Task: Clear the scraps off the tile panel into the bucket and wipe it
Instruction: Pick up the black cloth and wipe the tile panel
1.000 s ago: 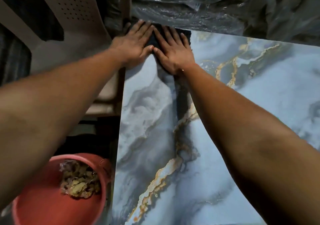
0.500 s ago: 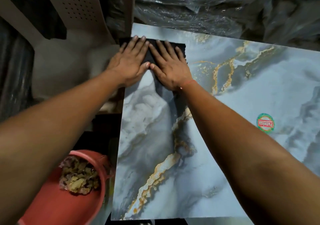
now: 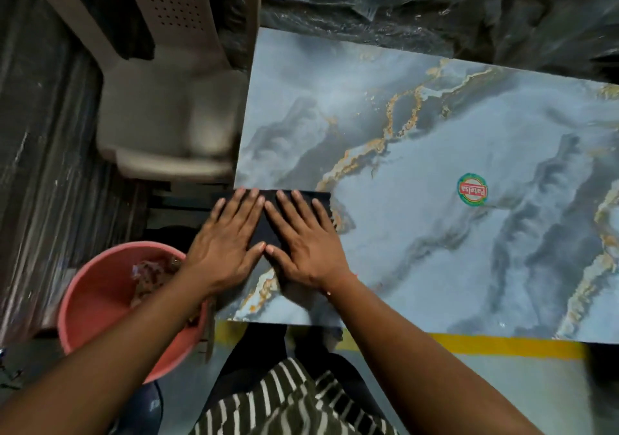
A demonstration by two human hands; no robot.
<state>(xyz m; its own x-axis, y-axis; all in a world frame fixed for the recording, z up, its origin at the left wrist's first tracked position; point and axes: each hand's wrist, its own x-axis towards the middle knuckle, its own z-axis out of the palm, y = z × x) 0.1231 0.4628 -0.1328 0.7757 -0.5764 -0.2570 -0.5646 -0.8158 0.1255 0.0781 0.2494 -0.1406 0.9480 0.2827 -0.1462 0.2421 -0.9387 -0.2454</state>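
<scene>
We see both forearms reach forward from the bottom of the head view, palms down and side by side at the near left corner of the tile panel point(image 3: 435, 233). The left hand point(image 3: 224, 247) and the right hand point(image 3: 306, 245) lie flat with fingers straight and slightly spread, thumbs meeting tip to tip; neither hand curls around anything. Both press on a dark cloth point(image 3: 264, 223) spread on the panel, its far edge showing just beyond the fingertips and its left end reaching the panel's left edge. The panel is blue-grey marble pattern with gold veins, and a round green-and-red sticker point(image 3: 472, 189) sits well to the right of the hands. Below the panel's left edge stands the pink bucket point(image 3: 100, 287), holding brownish scraps point(image 3: 147, 277) partly hidden by the left forearm. A beige plastic chair point(image 3: 167, 110) stands just beside the panel's far left side, crinkled plastic sheeting point(image 3: 402, 9) lies beyond it, and a yellow floor stripe point(image 3: 502, 346) runs along its near edge.
</scene>
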